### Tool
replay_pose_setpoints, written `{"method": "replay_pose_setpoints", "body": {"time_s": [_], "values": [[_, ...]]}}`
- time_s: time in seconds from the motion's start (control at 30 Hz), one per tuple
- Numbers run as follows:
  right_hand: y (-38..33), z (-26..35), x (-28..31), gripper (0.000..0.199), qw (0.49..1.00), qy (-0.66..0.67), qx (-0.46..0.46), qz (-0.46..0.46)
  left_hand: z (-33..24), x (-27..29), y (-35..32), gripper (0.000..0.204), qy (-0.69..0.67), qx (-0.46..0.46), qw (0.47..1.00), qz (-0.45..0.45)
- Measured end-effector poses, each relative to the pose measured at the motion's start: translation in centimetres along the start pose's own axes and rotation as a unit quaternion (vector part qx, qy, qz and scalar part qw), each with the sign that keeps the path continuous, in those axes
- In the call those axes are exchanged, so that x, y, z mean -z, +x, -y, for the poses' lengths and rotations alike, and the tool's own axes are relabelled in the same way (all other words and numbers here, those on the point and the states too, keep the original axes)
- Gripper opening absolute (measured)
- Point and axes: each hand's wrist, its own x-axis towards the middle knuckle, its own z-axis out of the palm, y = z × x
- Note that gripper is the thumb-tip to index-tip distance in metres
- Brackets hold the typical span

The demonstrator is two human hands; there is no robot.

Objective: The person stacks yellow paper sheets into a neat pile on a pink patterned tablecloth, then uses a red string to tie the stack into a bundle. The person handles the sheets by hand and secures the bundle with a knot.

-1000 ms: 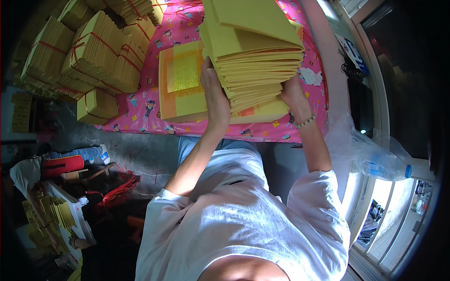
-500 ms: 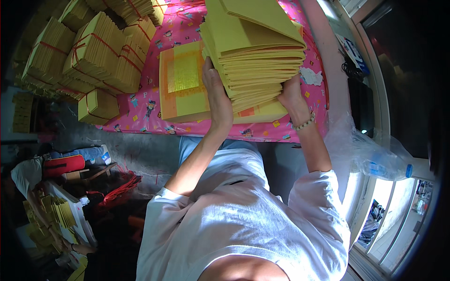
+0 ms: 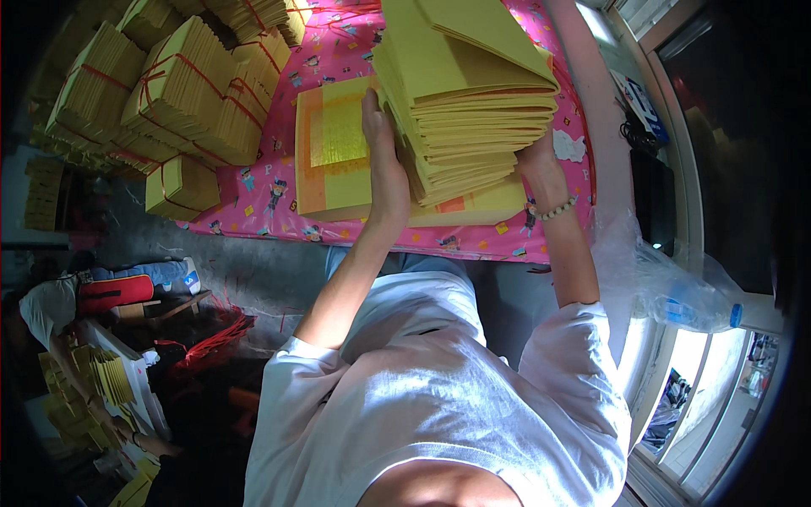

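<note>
A thick stack of folded yellow paper [image 3: 481, 127] stands tilted between my hands, its layered folded edges facing me and the top sheets fanning loosely upward. My left hand [image 3: 387, 169] is upright along the stack's left side, fingers stretched out and palm toward it; a narrow gap seems to show between them. My right hand [image 3: 541, 169], with a bead bracelet on the wrist, grips the stack's lower right side, and its fingers are hidden behind the paper. Under and behind the stack lies a flat yellow paper pile [image 3: 334, 182] with an orange border and a shiny gold square on top.
Bundles of yellow paper [image 3: 182, 89] tied with red string fill the table's left side. The table has a pink patterned cover [image 3: 253, 224]. A crumpled white scrap [image 3: 569, 144] lies at right, near a plastic bottle [image 3: 697, 313]. At lower left another person [image 3: 52, 308] handles yellow paper.
My left hand has eased slightly away from the stack's left side. The stack and my right hand have shifted a little to the right in the picture.
</note>
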Motion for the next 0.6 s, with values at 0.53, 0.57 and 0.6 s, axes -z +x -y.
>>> {"method": "replay_pose_setpoints", "body": {"time_s": [0.53, 0.57, 0.6], "values": [[0.7, -1.5, 0.9, 0.062, 0.998, -0.059, 0.019, 0.021, 4.4, 3.1, 1.4, 0.068, 0.077, 0.074, 0.994, -0.033], [0.7, -1.3, 0.8, 0.062, 0.998, -0.055, 0.019, 0.031, 3.7, 3.2, 2.0, 0.068, 0.026, 0.131, 0.989, -0.063], [0.8, -0.8, 0.9, 0.061, 0.998, -0.047, 0.028, 0.041, 0.3, 1.6, 3.0, 0.068, -0.105, 0.239, 0.956, -0.133]]}}
